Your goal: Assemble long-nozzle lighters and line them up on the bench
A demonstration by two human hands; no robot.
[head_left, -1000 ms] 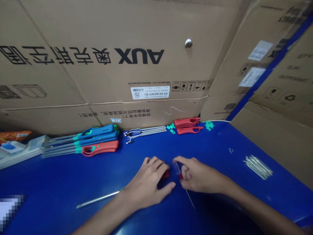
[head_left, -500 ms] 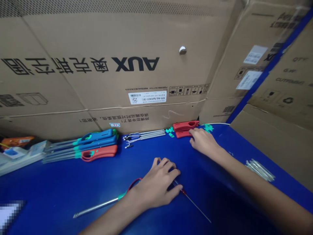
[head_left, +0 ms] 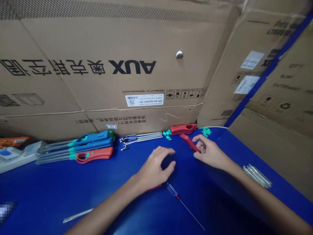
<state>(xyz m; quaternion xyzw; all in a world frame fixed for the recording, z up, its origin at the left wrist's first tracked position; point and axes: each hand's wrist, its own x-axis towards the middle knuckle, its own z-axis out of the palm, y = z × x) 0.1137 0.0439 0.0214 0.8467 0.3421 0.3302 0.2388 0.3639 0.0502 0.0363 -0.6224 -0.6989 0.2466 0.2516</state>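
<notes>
A glossy, smooth blue table (head_left: 146,218) fills the lower half, softly reflecting light. Nearest, a screwdriver (head_left: 178,197) with a clear, red-collared handle and thin metal shaft lies slanted, and a silvery metal tube (head_left: 78,215) lies to its left, partly behind the left forearm. A red piece (head_left: 156,188) shows beneath the left wrist, mostly hidden. The left hand (head_left: 156,166) arches above the table's middle, thumb and fingers apart. Farther right, the right hand (head_left: 210,151) is clamped on a smooth plastic red handle (head_left: 188,142), held tilted towards the table's back edge. Near the right edge lies a bundle of shiny, slender sticks (head_left: 258,176). Along the back edge, left to right: a pale power strip (head_left: 22,160), stacked blue and red lighters (head_left: 97,154) with long metal necks, thin wired rods (head_left: 149,137), small green caps (head_left: 168,137), a second handle (head_left: 183,129), also red, and, by the back right corner, green bits (head_left: 206,131). Behind, creased brown cardboard (head_left: 97,39) with upside-down black print forms a wall.
</notes>
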